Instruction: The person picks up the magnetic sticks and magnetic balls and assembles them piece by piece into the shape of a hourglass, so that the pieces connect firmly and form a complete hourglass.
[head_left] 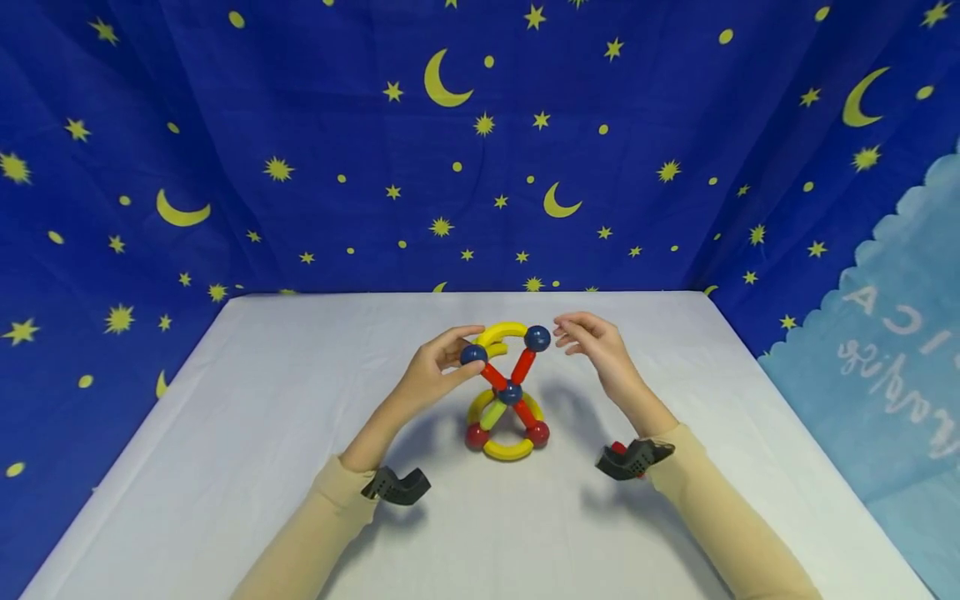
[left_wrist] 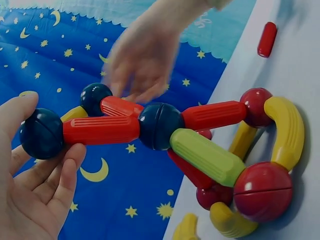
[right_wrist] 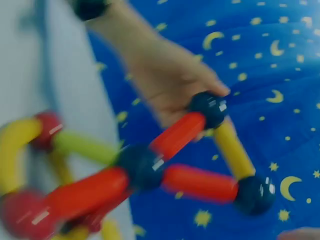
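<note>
A magnetic ball-and-stick model stands on the table. At its middle is a dark blue ball [head_left: 510, 392], joined to red rods [left_wrist: 212, 117] and a lime green rod [left_wrist: 207, 156]. Its base has red balls [head_left: 537, 434] and yellow curved rods [head_left: 508, 451]. My left hand [head_left: 427, 375] pinches the upper left blue ball [left_wrist: 42, 133] between thumb and fingers. Beside the upper right blue ball [head_left: 537, 338], my right hand [head_left: 600, 346] hovers apart from it with loosely bent fingers, holding nothing. A yellow curved rod [head_left: 501, 331] links the two upper balls.
A loose red rod [left_wrist: 267, 40] lies on the white table [head_left: 300, 500], partly hidden by the right wrist mount [head_left: 633, 459] in the head view. Behind the table hangs a blue curtain [head_left: 360, 133] with moons and stars.
</note>
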